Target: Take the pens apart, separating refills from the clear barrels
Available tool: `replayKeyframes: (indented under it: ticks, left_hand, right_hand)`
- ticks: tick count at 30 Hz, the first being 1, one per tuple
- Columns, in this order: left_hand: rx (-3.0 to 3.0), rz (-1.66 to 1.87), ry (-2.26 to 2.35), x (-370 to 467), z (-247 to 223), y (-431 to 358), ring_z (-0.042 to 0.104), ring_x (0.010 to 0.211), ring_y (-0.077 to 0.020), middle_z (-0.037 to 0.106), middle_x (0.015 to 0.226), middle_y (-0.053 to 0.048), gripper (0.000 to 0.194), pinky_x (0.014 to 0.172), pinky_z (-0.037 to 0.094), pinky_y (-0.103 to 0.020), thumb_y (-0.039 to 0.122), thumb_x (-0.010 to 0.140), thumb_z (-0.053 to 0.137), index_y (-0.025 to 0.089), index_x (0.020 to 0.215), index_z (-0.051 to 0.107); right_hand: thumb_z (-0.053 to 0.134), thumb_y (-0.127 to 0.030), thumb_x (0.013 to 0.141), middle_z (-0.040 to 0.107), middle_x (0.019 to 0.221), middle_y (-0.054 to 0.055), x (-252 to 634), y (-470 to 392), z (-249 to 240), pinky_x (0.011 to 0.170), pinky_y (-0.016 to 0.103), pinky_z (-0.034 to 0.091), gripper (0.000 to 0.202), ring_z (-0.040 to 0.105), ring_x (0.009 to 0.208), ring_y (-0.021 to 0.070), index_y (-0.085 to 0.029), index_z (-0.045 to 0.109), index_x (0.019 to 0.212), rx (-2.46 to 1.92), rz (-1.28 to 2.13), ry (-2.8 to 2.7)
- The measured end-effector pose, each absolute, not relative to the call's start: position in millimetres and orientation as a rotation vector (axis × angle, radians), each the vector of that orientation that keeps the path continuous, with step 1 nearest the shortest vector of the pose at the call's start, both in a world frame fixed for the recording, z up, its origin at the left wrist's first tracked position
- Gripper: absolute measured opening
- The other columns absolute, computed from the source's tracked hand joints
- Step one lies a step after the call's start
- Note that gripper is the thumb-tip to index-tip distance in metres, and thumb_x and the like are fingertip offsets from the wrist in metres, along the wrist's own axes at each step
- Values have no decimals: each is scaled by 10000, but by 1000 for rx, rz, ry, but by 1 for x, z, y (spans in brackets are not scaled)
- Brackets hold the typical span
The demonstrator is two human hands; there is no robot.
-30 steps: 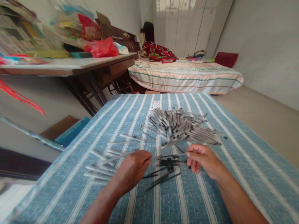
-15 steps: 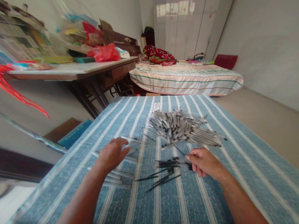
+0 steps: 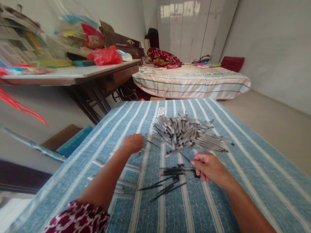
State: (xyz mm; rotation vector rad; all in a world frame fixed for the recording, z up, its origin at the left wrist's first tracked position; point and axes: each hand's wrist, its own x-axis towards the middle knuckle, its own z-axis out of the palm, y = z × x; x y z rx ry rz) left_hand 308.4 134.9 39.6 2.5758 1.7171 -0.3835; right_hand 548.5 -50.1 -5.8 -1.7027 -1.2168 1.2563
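My right hand (image 3: 209, 169) pinches a thin black pen refill (image 3: 185, 157) between thumb and fingers, its far end slanting up and left. Below and left of it lies a loose heap of black refills (image 3: 173, 171) with small black caps among them. My left hand (image 3: 133, 143) is stretched forward at the left edge of the large pile, its fingers curled under; whatever they hold is hidden. That pile of clear pen barrels (image 3: 184, 132) has dark tips. Several empty-looking clear barrels (image 3: 132, 167) lie on the cloth beside my left forearm, which covers some.
A blue cloth with white stripes (image 3: 209, 207) covers the table. To the left stands a desk (image 3: 94, 72) with a red plastic bag (image 3: 108, 55) and other bags. A bed (image 3: 194, 79) is behind the table, with a white wardrobe (image 3: 187, 32) beyond.
My left hand has moved forward and right toward the pile, its fingers going from spread to curled. My right hand keeps its hold on the refill. The view has shifted slightly.
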Motion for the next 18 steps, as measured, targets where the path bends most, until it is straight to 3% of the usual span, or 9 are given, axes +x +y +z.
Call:
replayKeyframes:
  ticks: [6,10,13,18]
  left_hand:
    - [2634,-272,1468,327,41,101,609,802,-223,664,808,-65,184,699,430,-301,188,696,484,199,767,654]
    - [2631,-176,1194,343,43,70,588,697,-152,636,689,10,175,618,391,-215,331,731,516,212,702,642]
    - [2614,-93,1177,356,39,62,580,668,-142,626,668,6,257,589,376,-209,368,783,462,200,702,639]
    - [2599,9,1322,378,24,68,595,776,-205,652,816,-56,217,652,399,-272,333,764,487,190,771,649]
  right_hand:
    - [502,-374,766,548,491,-51,549,-51,-4,298,138,326,218,449,310,55,-170,533,695,-1694,1252,-1210]
    - [505,-354,763,550,488,-51,547,-50,-2,300,138,327,198,454,309,55,-173,533,689,-1701,1244,-1238]
    - [502,-335,760,542,476,-54,544,-50,-2,295,140,319,181,449,303,57,-174,533,683,-1711,1230,-1241]
    - [500,-317,756,535,474,-57,541,-50,-4,298,145,320,162,453,305,62,-175,538,686,-1692,1227,-1258]
